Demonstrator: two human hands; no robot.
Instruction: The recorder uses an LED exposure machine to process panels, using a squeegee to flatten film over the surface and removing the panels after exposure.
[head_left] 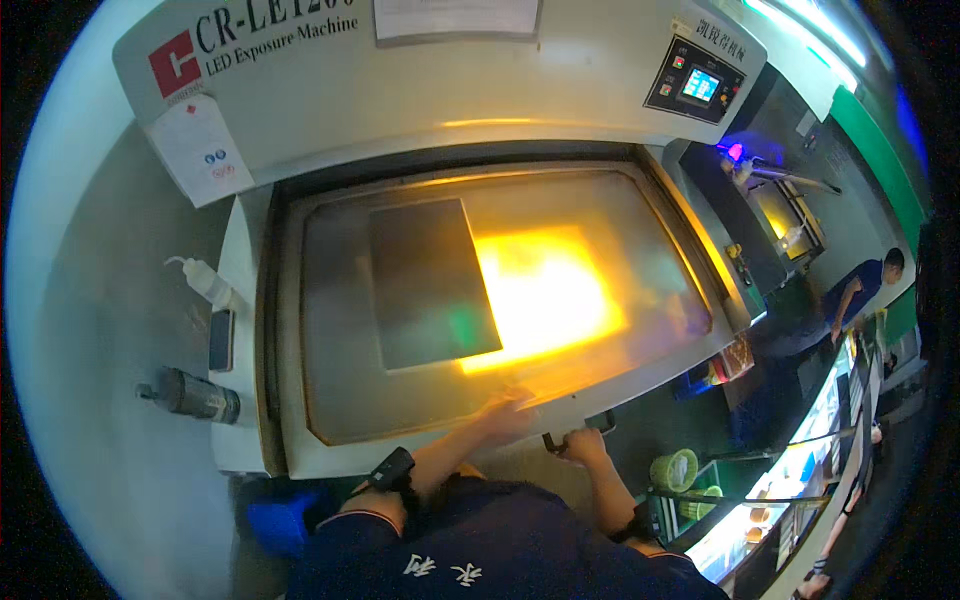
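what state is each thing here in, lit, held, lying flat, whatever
Framed panel, glowing brightly right of the dark sheet
Dark sheet, lying flat
Left hand, blurred at the panel's front edge, contact unclear
Right hand, closed around black handle
Control screen, lit
Phone, screen dark
White bottle, nozzle fitted

Panel (428,290) on machine bed (340,400); phone (221,340) left of both.
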